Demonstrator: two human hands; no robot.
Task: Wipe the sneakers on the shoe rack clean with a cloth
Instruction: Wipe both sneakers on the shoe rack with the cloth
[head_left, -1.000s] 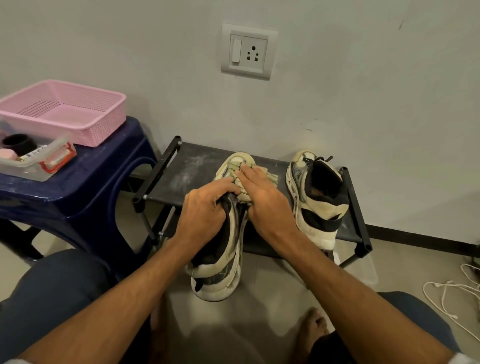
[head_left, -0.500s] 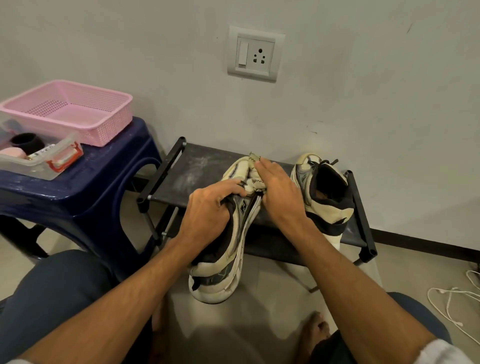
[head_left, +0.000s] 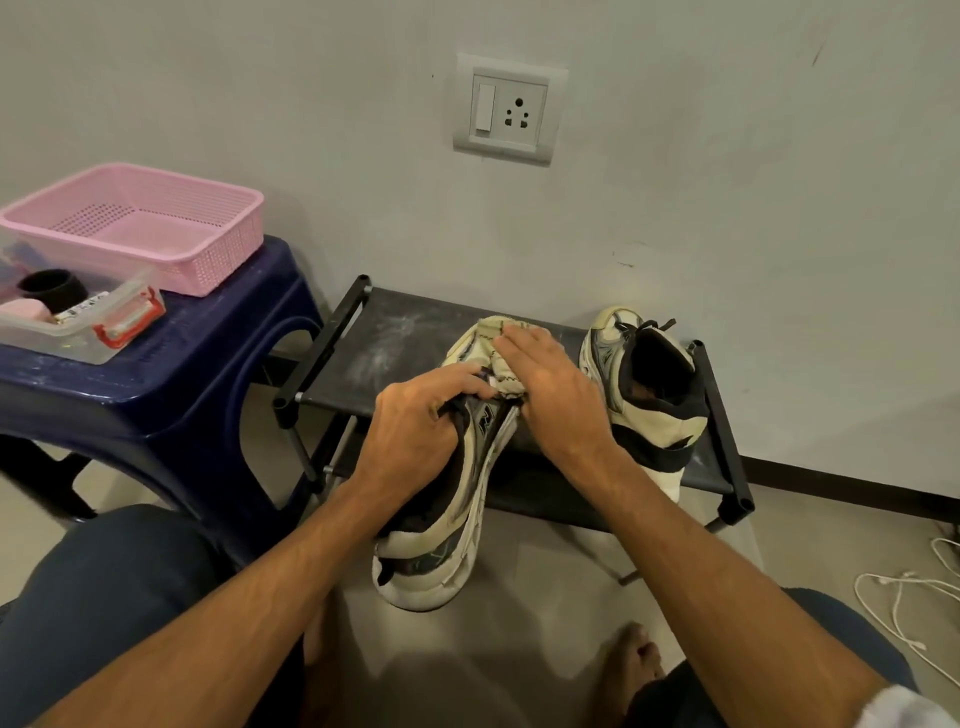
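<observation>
At the rack's front, the left hand grips a sneaker, fingers curled into its collar. The right hand presses the cloth with straight fingers, hiding the toe. A second sneaker stands on the rack.

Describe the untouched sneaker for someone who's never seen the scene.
Find the wall socket; below it stands a low black shoe rack. On the rack's right end sits a cream-and-black sneaker, heel toward the camera. Unlike the other sneaker, which the left hand grips while the right hand presses a cloth on it, no hand touches it.
</observation>
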